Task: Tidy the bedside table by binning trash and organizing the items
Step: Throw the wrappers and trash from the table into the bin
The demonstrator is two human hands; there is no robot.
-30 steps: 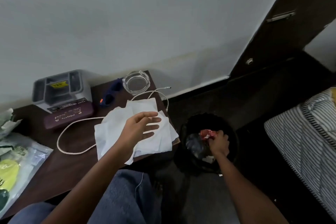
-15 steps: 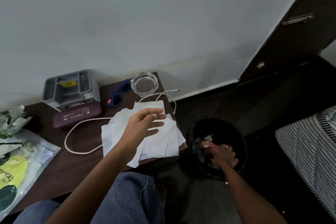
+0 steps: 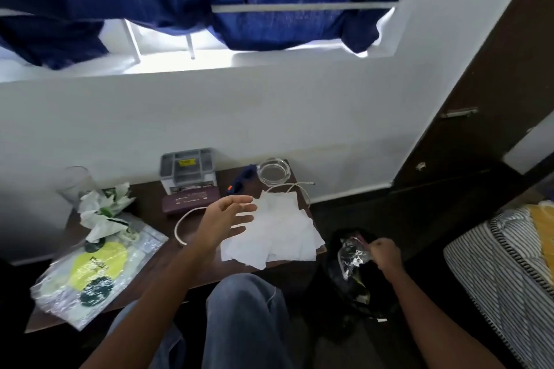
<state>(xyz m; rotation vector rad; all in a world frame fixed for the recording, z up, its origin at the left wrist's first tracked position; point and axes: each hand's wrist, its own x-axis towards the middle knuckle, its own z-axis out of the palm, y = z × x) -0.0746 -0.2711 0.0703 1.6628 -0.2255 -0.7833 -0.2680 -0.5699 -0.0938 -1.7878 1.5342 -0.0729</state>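
The dark wooden bedside table (image 3: 168,255) holds white paper sheets (image 3: 278,234) at its right end. My left hand (image 3: 227,222) hovers open just left of them, fingers spread, holding nothing. A white cable (image 3: 183,228) loops across the table under that hand. On the floor to the right stands a black bin (image 3: 353,275) with crumpled silvery trash inside. My right hand (image 3: 385,253) sits over the bin's rim with fingers curled shut; I see nothing in it. Crumpled white-green wrappers (image 3: 102,210) and a clear plastic bag with a yellow label (image 3: 96,266) lie at the table's left.
A grey organizer (image 3: 187,169), a maroon case (image 3: 192,199), a blue object (image 3: 242,181) and a glass ashtray (image 3: 272,172) line the wall side. A clear glass (image 3: 76,186) stands far left. A striped mattress (image 3: 506,272) is at right, a dark door (image 3: 485,105) behind.
The red wrapper seen in my right hand a second ago is gone into the bin, and that hand has lifted to the rim. The camera tilted up, showing the window and blue curtain.
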